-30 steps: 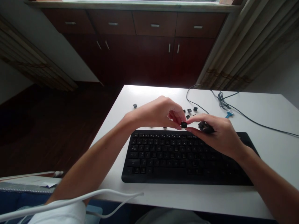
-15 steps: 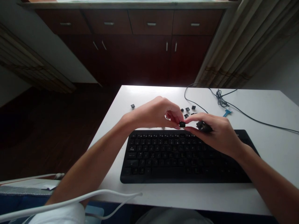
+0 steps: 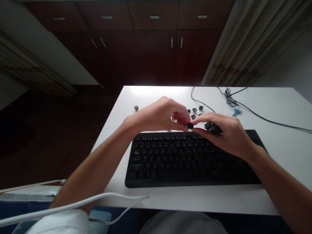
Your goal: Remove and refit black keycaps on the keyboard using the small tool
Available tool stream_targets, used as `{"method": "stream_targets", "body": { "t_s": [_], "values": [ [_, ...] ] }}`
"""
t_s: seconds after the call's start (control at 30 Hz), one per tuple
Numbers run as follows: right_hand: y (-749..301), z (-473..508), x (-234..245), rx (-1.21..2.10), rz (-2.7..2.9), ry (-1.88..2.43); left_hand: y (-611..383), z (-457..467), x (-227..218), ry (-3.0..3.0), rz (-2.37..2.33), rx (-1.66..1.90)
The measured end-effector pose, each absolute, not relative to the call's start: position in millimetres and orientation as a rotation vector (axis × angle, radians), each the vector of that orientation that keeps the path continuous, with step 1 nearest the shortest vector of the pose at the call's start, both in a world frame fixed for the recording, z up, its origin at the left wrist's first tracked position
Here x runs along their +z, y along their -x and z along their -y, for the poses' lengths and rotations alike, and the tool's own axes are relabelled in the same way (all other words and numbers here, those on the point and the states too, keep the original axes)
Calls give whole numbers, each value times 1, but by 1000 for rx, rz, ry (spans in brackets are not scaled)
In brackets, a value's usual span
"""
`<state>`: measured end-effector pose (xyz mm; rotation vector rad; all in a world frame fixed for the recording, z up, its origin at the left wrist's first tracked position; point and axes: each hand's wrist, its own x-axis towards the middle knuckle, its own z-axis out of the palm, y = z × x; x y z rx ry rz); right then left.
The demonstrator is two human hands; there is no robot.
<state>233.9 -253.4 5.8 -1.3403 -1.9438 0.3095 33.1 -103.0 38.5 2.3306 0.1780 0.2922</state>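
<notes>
Above the far edge of the black keyboard [image 3: 170, 174], a small black keycap [image 3: 190, 125] is held between both hands. My left hand [image 3: 168, 113] pinches its left side with thumb and fingers. The thumb and index finger of my right hand [image 3: 224, 133] meet its right side. Tucked in the right palm is a black brush-like tool [image 3: 212, 127], its rough end facing left and the rest hidden by the hand. Several keys on the keyboard are off, with bare sockets showing. Loose keycaps [image 3: 194, 110] lie just behind the hands.
One more keycap [image 3: 136, 107] lies at the back left of the white table [image 3: 195, 201]. A small blue brush [image 3: 236, 112] is on the right, beside a bundled black cable [image 3: 229, 97]. A white cord [image 3: 109, 195] crosses in front at the lower left.
The view has tipped slightly, so table and keyboard sit a little higher in the picture. Both hands keep their pinch on the keycap, which has turned slightly.
</notes>
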Motion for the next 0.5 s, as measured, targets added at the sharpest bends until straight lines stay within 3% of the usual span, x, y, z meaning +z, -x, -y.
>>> {"method": "stream_targets", "body": {
  "t_s": [0.5],
  "values": [
    [-241,257,10,302,1931,1392,-38,111,36,-2361,-205,389]
  ]
}}
